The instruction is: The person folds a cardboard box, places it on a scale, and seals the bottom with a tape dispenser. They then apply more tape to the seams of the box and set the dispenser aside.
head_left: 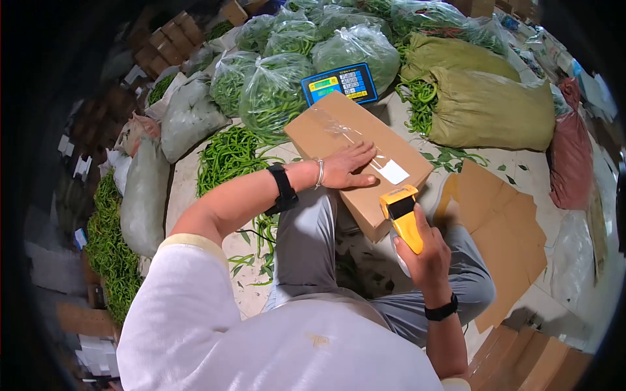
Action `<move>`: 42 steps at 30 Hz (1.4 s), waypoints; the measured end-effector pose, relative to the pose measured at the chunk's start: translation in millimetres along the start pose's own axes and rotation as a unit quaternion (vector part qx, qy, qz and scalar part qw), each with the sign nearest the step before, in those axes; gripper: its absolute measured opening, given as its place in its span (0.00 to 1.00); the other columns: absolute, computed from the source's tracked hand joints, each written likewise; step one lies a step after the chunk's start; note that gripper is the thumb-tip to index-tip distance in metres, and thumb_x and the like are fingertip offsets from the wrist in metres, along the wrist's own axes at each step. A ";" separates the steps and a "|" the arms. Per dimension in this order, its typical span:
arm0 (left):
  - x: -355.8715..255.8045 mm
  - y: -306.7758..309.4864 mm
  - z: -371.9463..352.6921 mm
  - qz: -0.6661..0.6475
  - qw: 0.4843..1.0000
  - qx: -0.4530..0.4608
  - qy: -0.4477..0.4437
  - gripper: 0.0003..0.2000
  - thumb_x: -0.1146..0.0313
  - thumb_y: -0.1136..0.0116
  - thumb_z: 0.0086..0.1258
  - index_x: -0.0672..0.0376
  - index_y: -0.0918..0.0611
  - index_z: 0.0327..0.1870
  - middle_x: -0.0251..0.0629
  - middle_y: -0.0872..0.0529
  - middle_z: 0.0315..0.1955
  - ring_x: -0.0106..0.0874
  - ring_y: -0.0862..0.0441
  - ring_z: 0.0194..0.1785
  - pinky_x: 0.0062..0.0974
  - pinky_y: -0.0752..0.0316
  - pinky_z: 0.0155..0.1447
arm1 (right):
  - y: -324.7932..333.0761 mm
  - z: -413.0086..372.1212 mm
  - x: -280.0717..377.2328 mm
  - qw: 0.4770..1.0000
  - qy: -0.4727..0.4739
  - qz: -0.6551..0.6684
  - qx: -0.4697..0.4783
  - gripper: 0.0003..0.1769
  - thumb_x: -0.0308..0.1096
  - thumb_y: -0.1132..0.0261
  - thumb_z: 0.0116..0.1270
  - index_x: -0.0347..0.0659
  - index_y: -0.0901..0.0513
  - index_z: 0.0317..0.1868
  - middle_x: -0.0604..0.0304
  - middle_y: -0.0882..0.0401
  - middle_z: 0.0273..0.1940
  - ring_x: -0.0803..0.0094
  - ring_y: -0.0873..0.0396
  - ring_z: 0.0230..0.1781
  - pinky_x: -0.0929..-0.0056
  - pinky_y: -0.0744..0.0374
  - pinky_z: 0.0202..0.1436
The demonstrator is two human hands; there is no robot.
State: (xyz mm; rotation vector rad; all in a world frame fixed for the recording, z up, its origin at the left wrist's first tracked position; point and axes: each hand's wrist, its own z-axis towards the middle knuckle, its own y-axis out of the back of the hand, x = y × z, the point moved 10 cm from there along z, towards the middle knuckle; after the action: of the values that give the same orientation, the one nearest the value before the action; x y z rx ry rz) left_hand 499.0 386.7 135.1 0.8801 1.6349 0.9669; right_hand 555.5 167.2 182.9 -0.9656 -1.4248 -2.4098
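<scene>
My left hand [352, 166] lies flat on top of a closed cardboard box [365, 127], fingers spread and pressing on the lid. Beside its fingertips a white label [394, 172] is stuck to the cardboard, and clear tape [332, 124] runs along the top. My right hand [427, 251] is wrapped around a yellow-and-black handheld tool [401, 215], whose head overlaps the near right corner of the box in this view. The box rests tilted in front of my legs. Behind it, a blue scale display [340, 85] with a keypad shows.
Loose green chili peppers [231, 163] lie left of the box. Clear bags of peppers [274, 94] stand behind, and full yellow sacks [489, 107] lie at the right. A flattened cardboard sheet [505, 228] is on the floor beside my right leg, with more cardboard [528, 362] lower right.
</scene>
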 end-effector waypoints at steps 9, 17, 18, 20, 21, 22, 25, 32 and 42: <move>91.4 65.8 -4.4 -0.176 0.936 -0.186 0.242 0.34 0.42 0.53 0.68 0.64 0.31 0.64 0.55 0.30 0.62 0.47 0.33 0.66 0.35 0.39 0.68 | 1.8 -9.1 2.6 0.998 0.024 0.033 -0.049 0.43 0.39 0.27 0.51 0.48 0.35 0.68 0.53 0.26 0.29 0.58 0.25 0.27 0.63 0.23 0.30; 10.1 15.7 -8.1 0.006 0.998 -0.014 0.060 0.42 0.39 0.54 0.68 0.69 0.44 0.69 0.59 0.49 0.71 0.49 0.55 0.75 0.37 0.57 0.76 | -6.5 -11.6 -2.5 0.999 0.010 0.016 -0.033 0.44 0.41 0.27 0.51 0.49 0.36 0.68 0.52 0.26 0.30 0.56 0.25 0.28 0.62 0.23 0.31; -20.1 5.7 -13.7 -0.038 0.998 0.041 -0.011 0.42 0.39 0.54 0.68 0.67 0.45 0.71 0.58 0.51 0.71 0.47 0.56 0.76 0.36 0.59 0.76 | -7.6 -12.1 -6.2 0.999 0.001 0.027 -0.032 0.44 0.40 0.27 0.51 0.48 0.36 0.69 0.53 0.26 0.31 0.55 0.24 0.29 0.62 0.23 0.31; -48.1 -5.6 -19.6 -0.138 0.986 0.063 -0.075 0.33 0.48 0.50 0.71 0.62 0.37 0.69 0.49 0.43 0.71 0.40 0.49 0.75 0.34 0.53 0.75 | -3.0 -12.8 -4.2 0.997 0.028 0.048 -0.051 0.44 0.38 0.27 0.51 0.48 0.36 0.69 0.52 0.26 0.32 0.55 0.25 0.30 0.61 0.23 0.33; -44.1 -8.3 -18.2 -0.272 0.960 0.053 -0.021 0.29 0.52 0.49 0.71 0.62 0.34 0.67 0.46 0.36 0.67 0.37 0.42 0.71 0.33 0.47 0.72 | 1.0 -17.7 -0.3 0.994 0.056 0.072 -0.066 0.44 0.36 0.27 0.50 0.47 0.36 0.68 0.52 0.26 0.33 0.55 0.25 0.31 0.61 0.23 0.34; -49.1 -6.2 -20.0 -0.402 0.914 0.045 0.034 0.26 0.55 0.49 0.72 0.61 0.31 0.65 0.42 0.30 0.64 0.35 0.34 0.68 0.32 0.41 0.70 | 1.2 -23.8 -0.7 0.995 0.047 0.069 -0.062 0.44 0.36 0.27 0.50 0.47 0.36 0.68 0.52 0.26 0.33 0.55 0.25 0.31 0.61 0.23 0.34; -52.4 23.6 -38.8 -0.564 0.811 -0.090 0.128 0.18 0.62 0.48 0.72 0.61 0.25 0.59 0.35 0.20 0.53 0.27 0.23 0.56 0.27 0.31 0.62 | 20.9 -49.7 -8.6 0.987 0.021 0.093 -0.127 0.44 0.32 0.29 0.48 0.42 0.36 0.67 0.50 0.26 0.39 0.54 0.23 0.39 0.62 0.23 0.41; -135.4 -4.3 -60.7 -0.737 0.669 -0.019 0.092 0.21 0.56 0.50 0.73 0.62 0.26 0.59 0.37 0.21 0.51 0.28 0.24 0.54 0.24 0.30 0.58 | 67.9 -93.6 2.5 0.974 0.078 0.056 -0.204 0.40 0.46 0.26 0.50 0.33 0.31 0.59 0.48 0.26 0.43 0.51 0.25 0.40 0.61 0.24 0.42; -191.4 5.7 -71.9 -0.688 0.725 0.033 -0.003 0.12 0.73 0.42 0.66 0.64 0.20 0.50 0.32 0.17 0.41 0.20 0.21 0.45 0.18 0.29 0.52 | 54.1 -111.0 -2.7 0.981 0.028 0.098 -0.164 0.43 0.64 0.29 0.48 0.33 0.29 0.50 0.50 0.26 0.43 0.55 0.26 0.41 0.59 0.25 0.42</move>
State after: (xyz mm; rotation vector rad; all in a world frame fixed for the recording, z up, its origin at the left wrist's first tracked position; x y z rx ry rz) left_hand 474.8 205.5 226.9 -0.4201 1.7237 -0.1785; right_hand 533.4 45.7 183.4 -1.0409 -0.8811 -2.5414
